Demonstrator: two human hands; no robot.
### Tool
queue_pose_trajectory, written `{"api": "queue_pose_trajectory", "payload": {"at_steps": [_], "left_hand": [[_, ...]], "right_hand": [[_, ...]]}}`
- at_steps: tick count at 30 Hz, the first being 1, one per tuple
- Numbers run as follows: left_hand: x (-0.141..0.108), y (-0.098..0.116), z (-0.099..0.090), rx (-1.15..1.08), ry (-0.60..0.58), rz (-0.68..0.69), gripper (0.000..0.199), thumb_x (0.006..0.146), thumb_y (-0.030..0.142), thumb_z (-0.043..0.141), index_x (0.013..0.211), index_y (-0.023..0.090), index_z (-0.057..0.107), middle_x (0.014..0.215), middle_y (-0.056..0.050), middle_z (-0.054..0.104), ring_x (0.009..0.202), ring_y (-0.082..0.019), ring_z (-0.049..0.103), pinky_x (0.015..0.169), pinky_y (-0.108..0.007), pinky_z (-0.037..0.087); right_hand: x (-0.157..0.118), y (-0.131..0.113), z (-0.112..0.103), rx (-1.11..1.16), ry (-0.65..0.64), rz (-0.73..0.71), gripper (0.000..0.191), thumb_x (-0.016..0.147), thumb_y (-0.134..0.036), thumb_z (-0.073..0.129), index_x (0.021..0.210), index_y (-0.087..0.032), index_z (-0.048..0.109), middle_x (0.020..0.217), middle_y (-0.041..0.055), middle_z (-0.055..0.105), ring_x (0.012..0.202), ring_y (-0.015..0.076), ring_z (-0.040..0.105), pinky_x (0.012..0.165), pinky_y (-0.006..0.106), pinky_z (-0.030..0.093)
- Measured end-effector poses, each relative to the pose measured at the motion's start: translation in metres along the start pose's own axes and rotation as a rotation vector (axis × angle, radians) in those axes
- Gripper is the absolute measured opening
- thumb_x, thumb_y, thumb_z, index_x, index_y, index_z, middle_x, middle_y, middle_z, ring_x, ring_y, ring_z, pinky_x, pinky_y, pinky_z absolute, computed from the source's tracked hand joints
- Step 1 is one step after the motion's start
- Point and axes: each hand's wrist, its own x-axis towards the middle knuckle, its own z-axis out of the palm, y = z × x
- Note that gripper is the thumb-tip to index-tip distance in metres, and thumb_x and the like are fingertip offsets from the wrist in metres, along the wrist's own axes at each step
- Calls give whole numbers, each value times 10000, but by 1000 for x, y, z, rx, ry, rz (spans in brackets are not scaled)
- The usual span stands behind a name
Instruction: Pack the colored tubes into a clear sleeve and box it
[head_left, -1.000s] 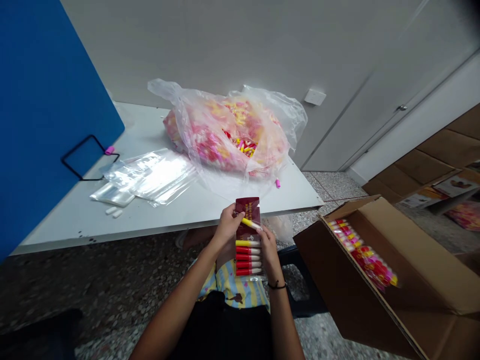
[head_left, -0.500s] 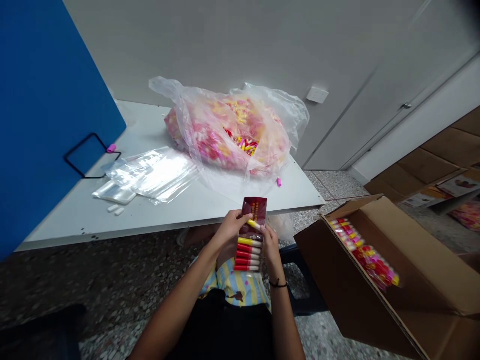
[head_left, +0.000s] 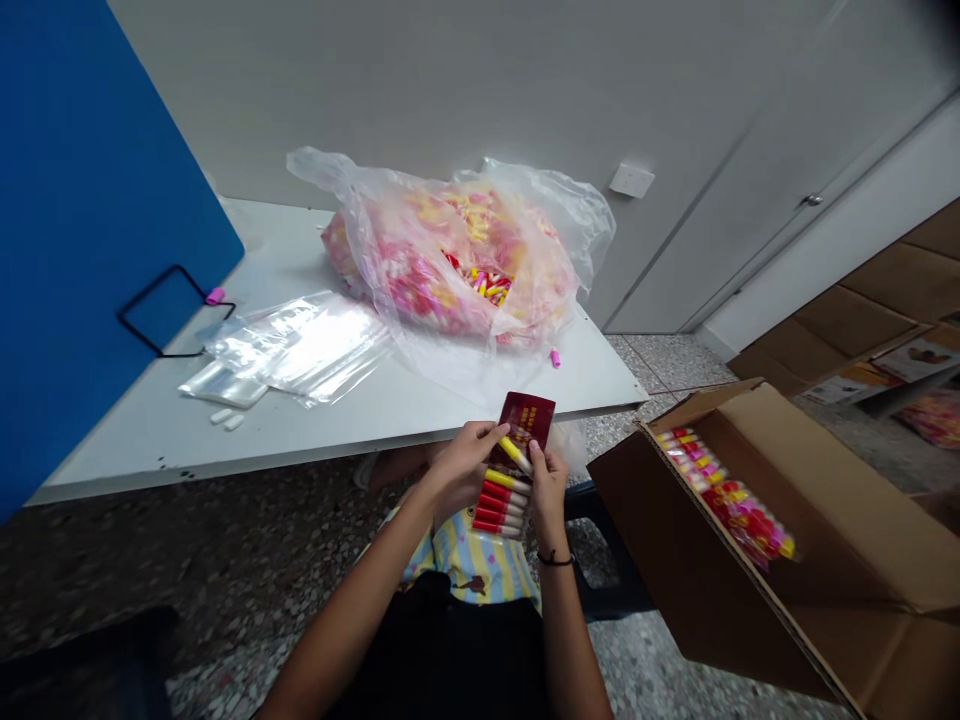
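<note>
In front of my lap I hold a clear packet of marker-like sticks (head_left: 501, 502), with a dark red printed card (head_left: 529, 418) at its top. Several sticks lie crosswise in a stack, red-and-white ones below a yellow-and-white one. Above them, a further yellow-and-white stick (head_left: 515, 455) slants between my fingertips; whether it lies inside or over the film I cannot tell. My left hand (head_left: 471, 452) is closed on the packet's left side, thumb at the yellow end. My right hand (head_left: 549, 485) grips the right side, thumb near the white end.
A big translucent bag (head_left: 450, 270) full of coloured pieces sits on the white table (head_left: 300, 432). Left of it are clear plastic sleeves (head_left: 315, 345) and small white caps (head_left: 227, 419). A pink cap (head_left: 555, 358) lies near the edge. At right, an open carton (head_left: 690, 560) holds filled packets (head_left: 727, 495).
The packet has tilted clockwise, its card leaning to the right and showing more fully. My right thumb has come up onto the card beside the upper yellow stick.
</note>
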Motion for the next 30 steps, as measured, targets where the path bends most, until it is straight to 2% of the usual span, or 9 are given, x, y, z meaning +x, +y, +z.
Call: {"api": "queue_pose_trajectory", "payload": {"at_steps": [3, 6, 10, 13, 17, 19, 23, 28, 30], "left_hand": [[1, -3, -4, 10, -53, 3, 336, 737, 432, 628, 762, 97, 654, 725, -66, 646, 640, -149, 573, 625, -246, 431], [1, -10, 1, -53, -1, 24, 330, 675, 407, 694, 745, 88, 647, 708, -60, 639, 622, -143, 567, 599, -237, 427], [2, -24, 16, -213, 83, 10, 357, 677, 438, 691, 795, 106, 627, 710, -48, 640, 585, -141, 575, 552, -239, 432], [3, -27, 22, -254, 120, 8, 366, 673, 439, 699, 813, 107, 633, 739, -57, 650, 616, -152, 590, 568, -244, 449], [0, -17, 18, -227, -12, -14, 360, 675, 394, 709, 885, 108, 652, 790, -88, 667, 687, -169, 603, 615, -249, 457], [-2, -11, 12, -154, -71, -36, 303, 668, 356, 713, 836, 109, 663, 762, -84, 662, 650, -156, 587, 596, -245, 443], [-3, -14, 8, -107, -67, -49, 222, 651, 289, 705, 756, 100, 653, 705, -63, 638, 604, -146, 562, 567, -246, 422], [1, -30, 17, -153, 22, 24, 242, 652, 272, 699, 821, 104, 655, 734, -46, 634, 629, -142, 558, 588, -243, 428], [2, -31, 20, -159, 36, 62, 266, 653, 275, 708, 861, 116, 657, 774, -48, 641, 658, -142, 564, 613, -243, 436]], "right_hand": [[1, 2, 0, 30, 32, 6, 349, 759, -454, 604, 783, -109, 651, 705, 29, 611, 633, 140, 505, 620, 254, 411], [3, 4, 0, 70, 62, 8, 359, 760, -468, 590, 804, -117, 646, 720, 30, 612, 655, 145, 512, 638, 257, 425], [5, 4, -4, 73, -36, 25, 357, 750, -471, 599, 832, -126, 643, 768, 40, 630, 690, 155, 533, 676, 270, 440], [6, 4, -8, 30, -31, 20, 365, 755, -488, 587, 746, -126, 625, 683, 25, 598, 622, 140, 496, 617, 257, 419], [5, 5, -10, 3, 71, -18, 378, 760, -488, 588, 624, -136, 565, 575, -17, 508, 553, 109, 413, 549, 230, 355], [5, 6, -8, 30, 100, -10, 376, 753, -486, 596, 618, -137, 556, 573, -21, 497, 553, 105, 410, 544, 226, 348], [5, 6, -3, 126, 139, 41, 351, 732, -486, 603, 717, -135, 596, 653, -2, 558, 600, 122, 474, 599, 245, 407], [8, 4, -6, 136, -19, 86, 341, 698, -452, 641, 859, -152, 621, 769, 21, 633, 681, 151, 554, 648, 265, 450], [8, 3, -8, 112, -15, 86, 359, 701, -449, 638, 895, -147, 626, 808, 37, 650, 701, 162, 570, 672, 283, 460]]}}
